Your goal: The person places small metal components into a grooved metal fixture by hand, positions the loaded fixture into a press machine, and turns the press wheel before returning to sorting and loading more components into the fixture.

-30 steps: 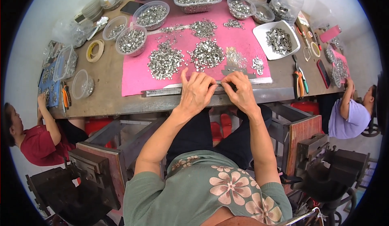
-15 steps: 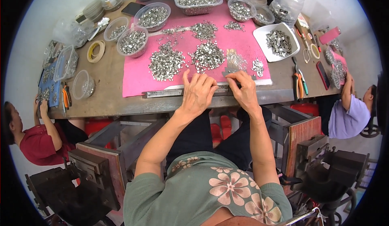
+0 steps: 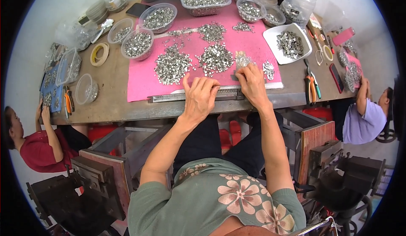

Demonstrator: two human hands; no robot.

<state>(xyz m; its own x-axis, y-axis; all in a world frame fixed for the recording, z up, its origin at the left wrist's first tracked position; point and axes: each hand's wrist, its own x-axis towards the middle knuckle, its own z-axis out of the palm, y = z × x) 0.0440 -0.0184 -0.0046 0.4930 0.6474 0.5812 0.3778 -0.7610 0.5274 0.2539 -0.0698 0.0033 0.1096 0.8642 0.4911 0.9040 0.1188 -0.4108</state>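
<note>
Left hand [image 3: 200,97] flat, fingers spread on long metal rail [image 3: 194,95] at pink mat's [image 3: 144,79] near edge | right hand [image 3: 253,85] pinching at rail's end, contents unclear | risk: nudged rail slipping off the table edge, scattering small metal clips [image 3: 171,64]

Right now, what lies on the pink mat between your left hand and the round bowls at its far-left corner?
In the head view, a loose heap of small metal pieces lies between the left hand and the bowls.

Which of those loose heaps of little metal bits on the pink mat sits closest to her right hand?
The small shiny heap just beyond the right hand, nearly touching its fingers; the two bigger heaps lie farther left.
</note>
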